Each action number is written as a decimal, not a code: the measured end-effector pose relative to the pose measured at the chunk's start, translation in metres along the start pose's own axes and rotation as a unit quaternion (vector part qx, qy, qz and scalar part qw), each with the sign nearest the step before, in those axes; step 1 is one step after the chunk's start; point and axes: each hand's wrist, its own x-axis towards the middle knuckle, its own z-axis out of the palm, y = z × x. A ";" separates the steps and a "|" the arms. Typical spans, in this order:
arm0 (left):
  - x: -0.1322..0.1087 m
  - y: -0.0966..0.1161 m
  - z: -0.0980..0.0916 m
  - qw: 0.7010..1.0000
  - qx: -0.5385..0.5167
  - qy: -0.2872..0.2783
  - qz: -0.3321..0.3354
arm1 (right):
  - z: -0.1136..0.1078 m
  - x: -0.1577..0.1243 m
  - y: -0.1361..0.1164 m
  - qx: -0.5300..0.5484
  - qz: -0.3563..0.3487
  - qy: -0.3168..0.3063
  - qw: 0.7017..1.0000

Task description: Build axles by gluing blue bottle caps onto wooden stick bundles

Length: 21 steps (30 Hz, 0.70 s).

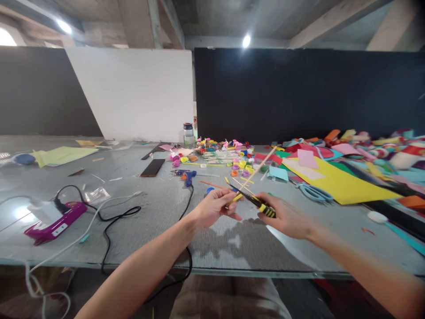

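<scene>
My left hand (pixel 217 206) pinches a small yellow strip (pixel 236 198) above the grey table, near the middle of the view. In my right hand (pixel 282 215) are scissors with black-and-yellow handles (pixel 266 210), their dark blades pointing left toward the strip. Whether the blades touch the strip is too small to tell. A thin wooden stick (pixel 260 166) slants up and to the right just beyond my hands. My left fingers are closed on the strip, and my right fingers wrap round the handles.
Beyond my hands lie a blue glue gun (pixel 188 177), a black phone (pixel 152 168) and colourful rings (pixel 242 165). Light blue scissors (pixel 314 192) and a yellow sheet (pixel 345 181) lie right. A purple power strip (pixel 61 221) with cables sits left.
</scene>
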 end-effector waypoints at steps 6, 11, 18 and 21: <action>0.002 0.000 -0.008 0.993 0.083 0.049 0.063 | -0.018 -0.021 0.062 -0.082 0.102 0.071 0.989; 0.003 -0.007 -0.011 0.966 0.210 0.089 0.118 | -0.028 -0.034 0.129 -0.198 0.200 0.128 0.951; 0.001 -0.010 -0.015 0.904 0.371 0.127 0.172 | -0.022 -0.036 0.114 -0.246 0.135 0.159 0.946; 0.001 -0.007 -0.015 0.872 0.434 0.128 0.189 | -0.017 -0.027 0.055 -0.226 0.044 0.148 0.962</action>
